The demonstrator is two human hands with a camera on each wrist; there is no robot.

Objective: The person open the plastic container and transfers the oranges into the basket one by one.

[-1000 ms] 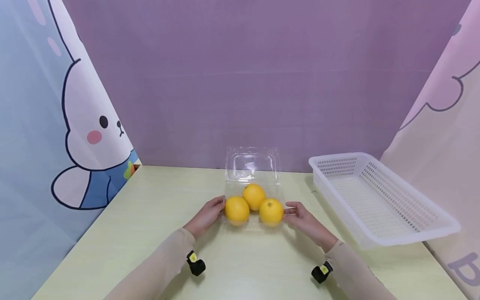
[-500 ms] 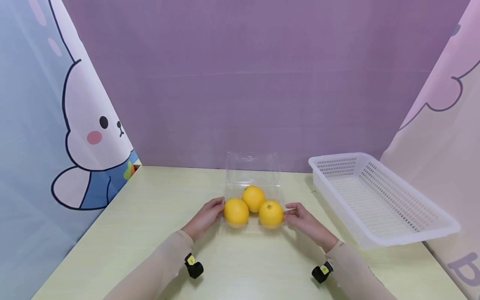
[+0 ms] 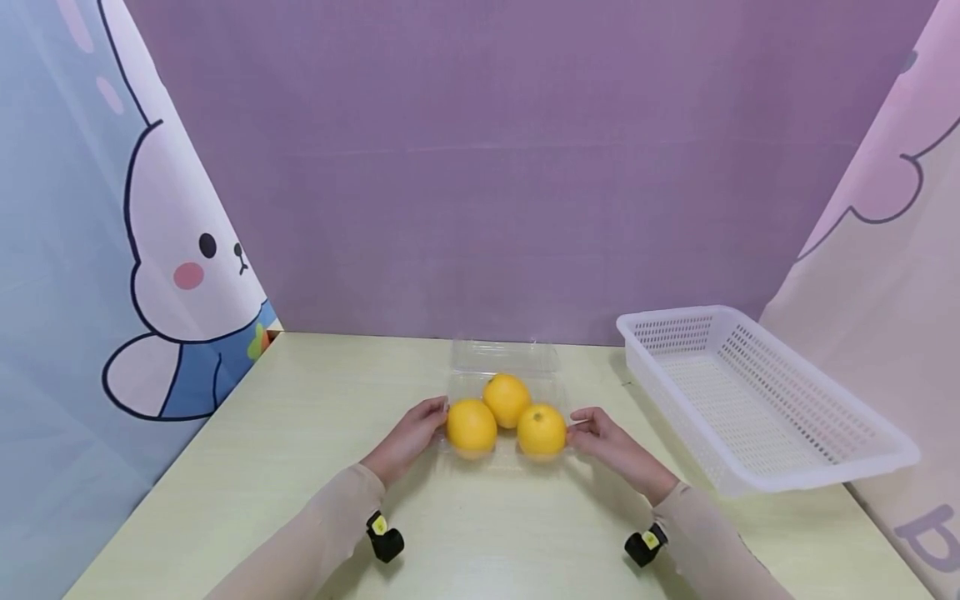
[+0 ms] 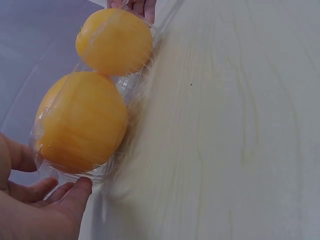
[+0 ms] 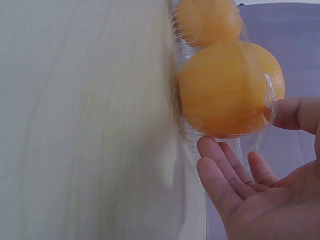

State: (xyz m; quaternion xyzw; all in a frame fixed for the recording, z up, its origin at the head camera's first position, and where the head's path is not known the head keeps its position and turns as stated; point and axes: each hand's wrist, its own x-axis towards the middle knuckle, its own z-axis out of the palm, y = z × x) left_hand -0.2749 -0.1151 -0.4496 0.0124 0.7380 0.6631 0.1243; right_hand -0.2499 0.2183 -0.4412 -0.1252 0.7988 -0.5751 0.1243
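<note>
My left hand [image 3: 408, 437] and right hand [image 3: 617, 447] pinch the box [image 3: 507, 457] at opposite sides, sensible, I judge, for flimsy plastic bearing heavy oranges [image 3: 471, 427].

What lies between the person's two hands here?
In the head view, a clear container holding three oranges lies between the left hand and the right hand.

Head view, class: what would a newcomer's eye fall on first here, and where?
Three yellow-orange fruits would likely catch the eye first, low centre in an open clear container, between the left grip and right grip. Next might come the white perforated basket at right and the large cartoon animal at far left.
</note>
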